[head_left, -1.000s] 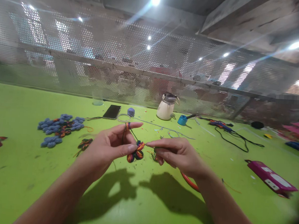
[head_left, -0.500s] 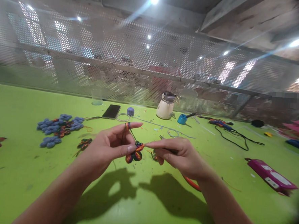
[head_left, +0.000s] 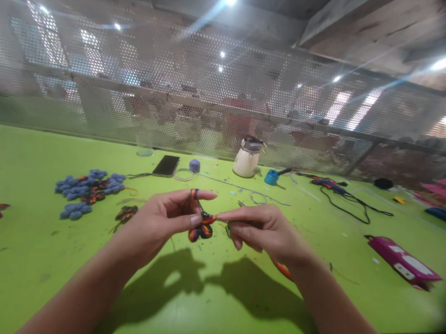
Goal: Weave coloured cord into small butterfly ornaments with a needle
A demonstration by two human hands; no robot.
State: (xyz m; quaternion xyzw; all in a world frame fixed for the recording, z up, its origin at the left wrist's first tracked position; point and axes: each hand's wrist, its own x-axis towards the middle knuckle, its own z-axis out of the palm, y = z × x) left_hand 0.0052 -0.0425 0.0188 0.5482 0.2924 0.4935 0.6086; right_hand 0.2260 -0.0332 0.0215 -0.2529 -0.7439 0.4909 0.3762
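Just in front of me, the left hand is pinching a multicoloured yarn flower between thumb and fingers, and a yarn strand is looping round its index finger. The right hand is closing on a thin tool, mostly hidden by its fingers, whose tip is meeting the flower's right edge. The hands are staying apart, with the flower hanging between them above the green desk. Blue yarn flowers are lying left of the left hand; a phone is resting beyond it. A blue pot is standing beyond the right hand.
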